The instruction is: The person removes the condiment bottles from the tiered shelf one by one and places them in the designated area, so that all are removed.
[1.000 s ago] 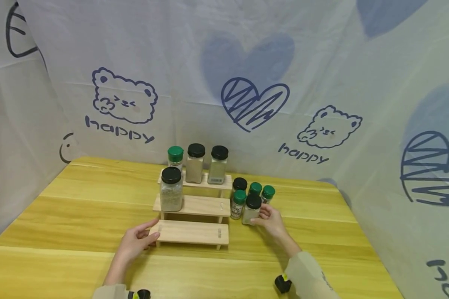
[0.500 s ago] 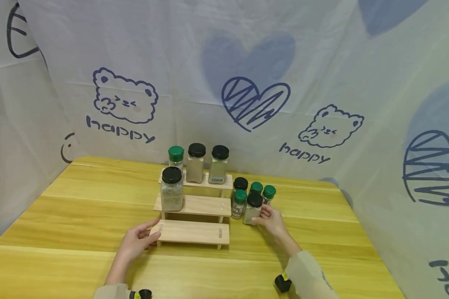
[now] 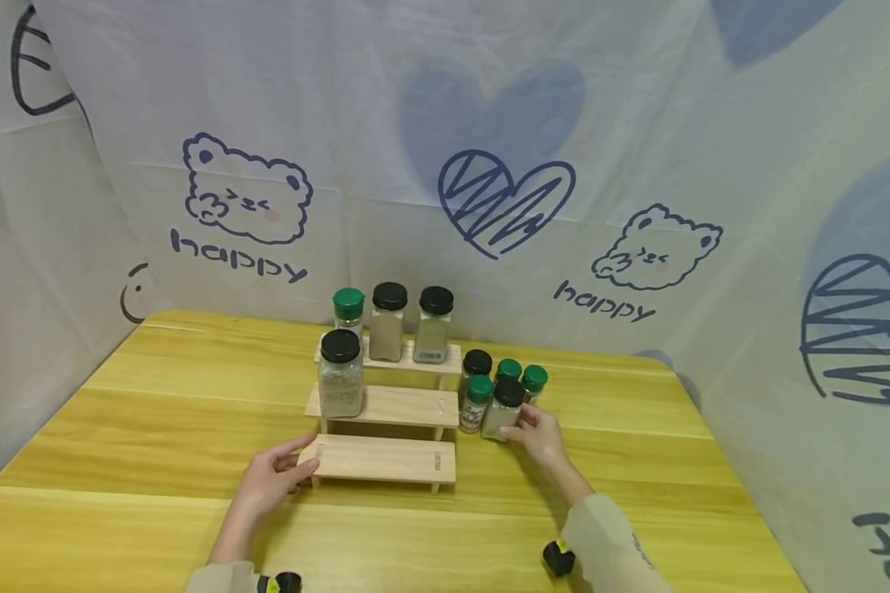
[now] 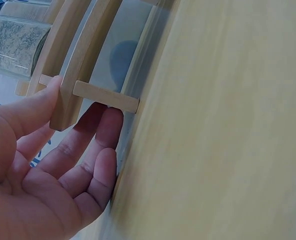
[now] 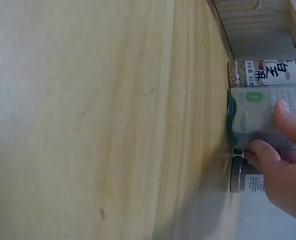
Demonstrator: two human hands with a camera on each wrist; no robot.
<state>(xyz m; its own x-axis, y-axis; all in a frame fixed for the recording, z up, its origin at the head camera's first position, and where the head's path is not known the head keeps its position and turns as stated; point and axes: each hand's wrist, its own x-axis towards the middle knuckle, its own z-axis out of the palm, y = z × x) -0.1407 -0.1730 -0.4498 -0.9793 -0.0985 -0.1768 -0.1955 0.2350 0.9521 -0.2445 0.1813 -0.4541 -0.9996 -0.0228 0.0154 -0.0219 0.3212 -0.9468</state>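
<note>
My left hand point(image 3: 267, 476) holds the left end of the lowest step of a three-step wooden spice rack point(image 3: 378, 459). In the left wrist view its thumb lies on the board point(image 4: 70, 95) and its fingers curl beneath, beside a leg. To the rack's right, my right hand point(image 3: 541, 436) grips a square spice jar point(image 3: 500, 418) with a black lid, thumb on one side and fingers on the other. Pale powder fills this jar, which leans slightly. Right beside it stands a green-capped shaker point(image 3: 475, 409); in the right wrist view that shaker point(image 5: 268, 72) shows pale seeds and a label.
Behind the held jar stand a black-lidded jar point(image 3: 477, 362) and two green-capped shakers point(image 3: 534, 380). The rack's middle step bears one large black-lidded jar point(image 3: 340, 383). On the top step are a green-capped bottle point(image 3: 348, 305) and two black-lidded jars point(image 3: 432, 333). A printed curtain point(image 3: 386, 206) hangs behind the table.
The held jar has shifted slightly and its lid now leans a little to the right, with my right hand on it. My left hand stays on the rack.
</note>
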